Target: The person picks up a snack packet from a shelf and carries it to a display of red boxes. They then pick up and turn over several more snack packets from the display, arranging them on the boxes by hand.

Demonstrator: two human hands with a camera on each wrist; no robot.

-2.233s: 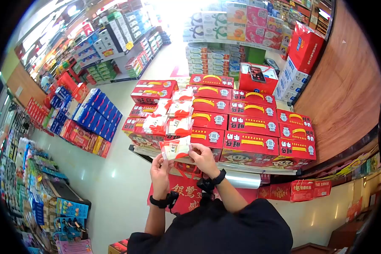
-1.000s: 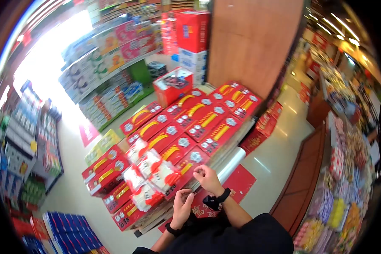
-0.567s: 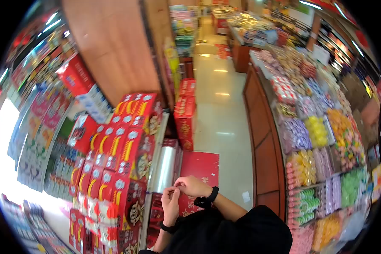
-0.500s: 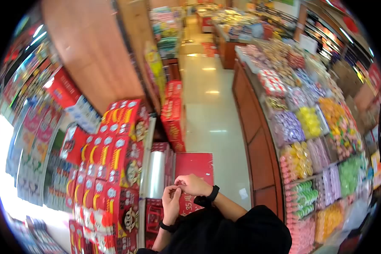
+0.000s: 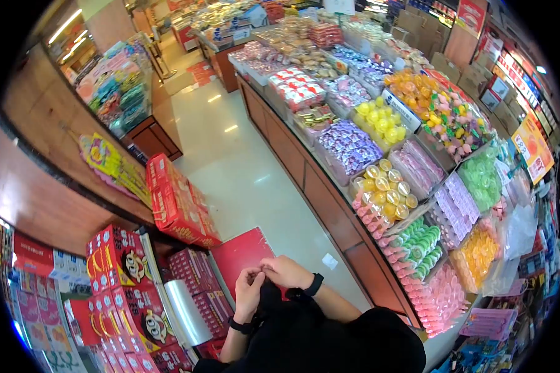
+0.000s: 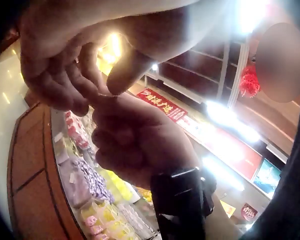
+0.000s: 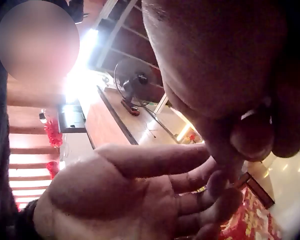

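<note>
My hands meet in front of the dark shirt in the head view, with nothing visible between them. The left hand (image 5: 249,295) has loosely bent fingers, its tips touching the right hand (image 5: 288,272). From the left wrist, the left hand (image 6: 65,65) hangs above, thumb and fingers close to the knuckles of the right hand (image 6: 140,137), whose fingers are loosely curled. In the right wrist view, the left palm (image 7: 120,192) faces up with relaxed fingers, and the right hand (image 7: 215,60) is dark overhead.
To the right runs a wooden counter (image 5: 305,168) bearing bins of wrapped sweets and yellow jelly cups (image 5: 384,189). Stacked red milk cartons (image 5: 140,311) and a clear plastic roll (image 5: 186,313) stand at left. A tiled aisle (image 5: 230,158) lies between them, past a red mat (image 5: 241,255).
The white-and-red packet held earlier in both hands is no longer in them. The view has swung right, from the milk cartons to the sweets counter, while the hands have come together.
</note>
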